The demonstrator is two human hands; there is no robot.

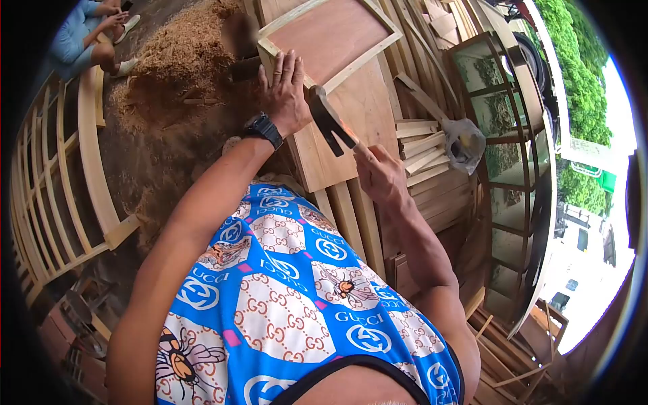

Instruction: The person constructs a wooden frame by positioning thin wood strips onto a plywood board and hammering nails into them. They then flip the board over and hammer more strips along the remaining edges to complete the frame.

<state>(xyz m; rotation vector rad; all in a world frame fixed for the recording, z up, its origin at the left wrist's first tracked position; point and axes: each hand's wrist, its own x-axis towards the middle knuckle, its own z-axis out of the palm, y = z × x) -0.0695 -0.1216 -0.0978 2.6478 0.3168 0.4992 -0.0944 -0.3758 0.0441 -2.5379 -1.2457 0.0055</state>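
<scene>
A wooden frame (364,66) with a thin panel (331,37) inside it lies on a plywood board (368,111). My left hand (287,94), with a black watch at the wrist, lies spread on the frame's near left corner. In my right hand (383,174) is the handle of a claw hammer (327,121). The hammer's head is just right of my left hand, close to the frame's near edge. My right fingers are wrapped round the handle. No nail can be made out.
Wood shavings (182,54) cover ground at the upper left, near a seated person (88,40). A slatted wooden structure (91,162) stands left. Stacked wood strips (425,145), a plastic bag (465,145) and a glass-paned frame (509,162) are on the right.
</scene>
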